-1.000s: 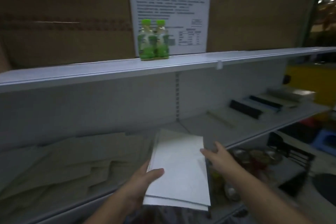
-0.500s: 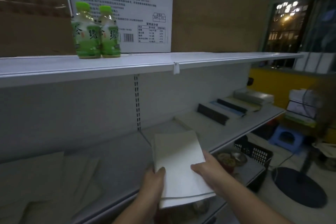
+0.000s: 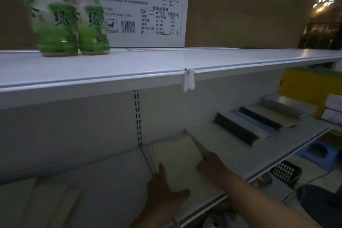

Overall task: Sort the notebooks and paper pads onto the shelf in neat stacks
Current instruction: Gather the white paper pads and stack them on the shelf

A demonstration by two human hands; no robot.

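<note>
Lying flat on the lower shelf (image 3: pixel 259 159) now, the white pad stack (image 3: pixel 177 161), long axis running back toward the rear panel, just left of a neighbouring pale pad (image 3: pixel 209 135). Flanking it, both hands apart: left hand (image 3: pixel 164 194) pressing the near left edge, right hand (image 3: pixel 211 164) touching the right edge, nearer the gap. Resting on the shelf now, held in the air half a second earlier.

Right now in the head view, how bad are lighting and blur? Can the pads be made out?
Head view: dim, with the lower shelf in shadow; green bottles smeared by motion blur; wide-angle bends the upper shelf edge; the pale pad under both hands shows low contrast, its edges soft.
</note>
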